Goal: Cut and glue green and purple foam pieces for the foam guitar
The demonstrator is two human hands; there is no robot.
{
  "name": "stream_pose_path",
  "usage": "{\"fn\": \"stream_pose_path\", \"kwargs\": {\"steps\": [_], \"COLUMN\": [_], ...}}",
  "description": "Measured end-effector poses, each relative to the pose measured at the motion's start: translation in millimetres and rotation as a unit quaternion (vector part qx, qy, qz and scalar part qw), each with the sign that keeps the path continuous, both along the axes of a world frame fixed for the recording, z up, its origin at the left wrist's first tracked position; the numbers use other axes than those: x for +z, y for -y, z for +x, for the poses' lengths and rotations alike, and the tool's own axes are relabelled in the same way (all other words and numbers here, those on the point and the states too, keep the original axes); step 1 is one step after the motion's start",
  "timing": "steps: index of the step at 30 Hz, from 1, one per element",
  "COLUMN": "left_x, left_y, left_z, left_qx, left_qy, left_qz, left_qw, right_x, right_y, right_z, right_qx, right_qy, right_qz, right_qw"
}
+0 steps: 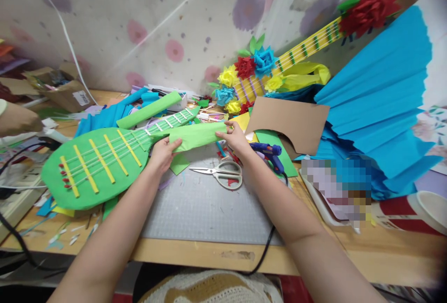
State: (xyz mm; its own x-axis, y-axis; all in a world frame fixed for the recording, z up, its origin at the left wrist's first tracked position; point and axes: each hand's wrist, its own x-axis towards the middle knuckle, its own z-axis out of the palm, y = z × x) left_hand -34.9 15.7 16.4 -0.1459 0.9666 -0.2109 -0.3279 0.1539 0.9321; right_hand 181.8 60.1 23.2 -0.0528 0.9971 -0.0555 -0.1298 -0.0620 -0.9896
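Between my two hands a light green strip of crepe paper (199,136) is stretched out above the table. My left hand (163,154) pinches its left end with thumb and fingers, close to the green paper lute (101,163) with yellow bars and white strings. The strip's right end is gripped by my right hand (237,140). Below the strip, scissors (226,175) with pale handles lie on the grey cutting mat (195,214). A blue glue gun (270,151) rests just right of my right wrist.
Brown cardboard (286,121) and blue pleated paper (377,93) stand at the right. A yellow paper instrument (300,54) with paper flowers leans behind. A white tray (321,210) and a red-and-white cup (412,210) are front right. Another person's hand (19,119) reaches in from the left.
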Motion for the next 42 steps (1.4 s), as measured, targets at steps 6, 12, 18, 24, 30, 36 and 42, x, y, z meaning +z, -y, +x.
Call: {"fn": "stream_pose_path", "kwargs": {"steps": [6,12,18,24,30,36,42], "left_x": [-0.1,0.0,4.4,6.9,9.0,8.0,5.0], "left_y": [2,-2,-4,-7,-6,1,3], "left_z": [2,-2,-3,-6,-5,-1,1], "left_qx": [-0.017,0.019,0.039,0.032,0.044,-0.039,-0.018], "left_qy": [-0.015,-0.015,-0.039,-0.047,-0.093,-0.034,-0.033], "left_qz": [-0.004,-0.012,-0.016,-0.017,0.024,-0.012,-0.064], "left_qw": [1.000,1.000,0.998,0.998,0.994,0.999,0.997], "right_x": [4.8,4.0,-1.1,-4.7,-3.6,-8.1,-13.7], "right_y": [-1,4,5,2,6,4,1], "right_z": [8,7,6,7,7,1,2], "right_qx": [-0.009,-0.007,0.023,0.016,0.033,0.037,0.031], "right_qy": [0.032,0.045,0.031,0.004,-0.034,-0.061,-0.057], "right_qz": [-0.008,-0.013,-0.008,0.032,0.024,0.035,0.045], "right_qw": [0.999,0.999,0.999,0.999,0.999,0.997,0.997]}}
